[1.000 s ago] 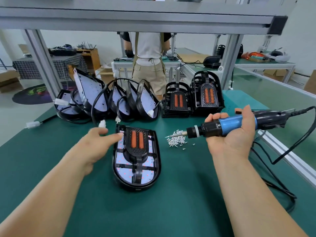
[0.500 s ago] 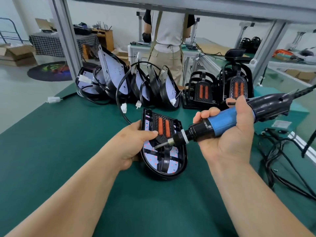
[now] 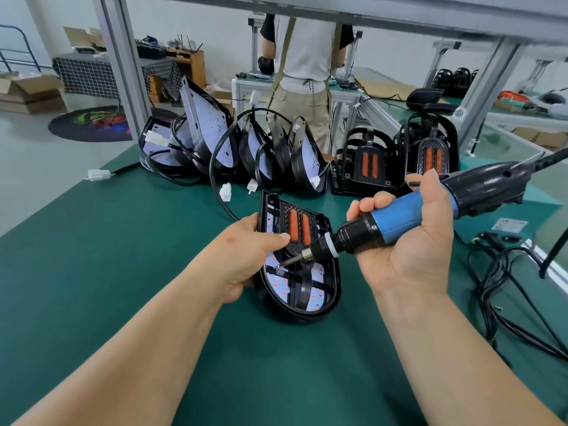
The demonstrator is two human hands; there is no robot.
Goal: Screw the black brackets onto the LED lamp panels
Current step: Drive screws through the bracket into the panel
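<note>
An LED lamp panel (image 3: 319, 290) with a black bracket (image 3: 302, 281) and two orange strips lies on the green table, tilted up at its far end. My left hand (image 3: 246, 256) grips the panel's left edge, thumb lying over the bracket. My right hand (image 3: 408, 241) holds a blue and black electric screwdriver (image 3: 408, 216). Its bit tip (image 3: 281, 265) touches the left side of the panel, just below my left thumb.
Several bare panels with cables (image 3: 233, 146) lean at the back of the table (image 3: 123, 272). Two stacks of finished panels (image 3: 396, 161) stand to their right. Black cords (image 3: 507, 287) trail at the right edge. A person (image 3: 307, 72) stands at another bench behind.
My left hand took hold of the panel and pulled it nearer and tilted it. The screwdriver came down and left until its bit met the panel. The view shifted, hiding the loose screws.
</note>
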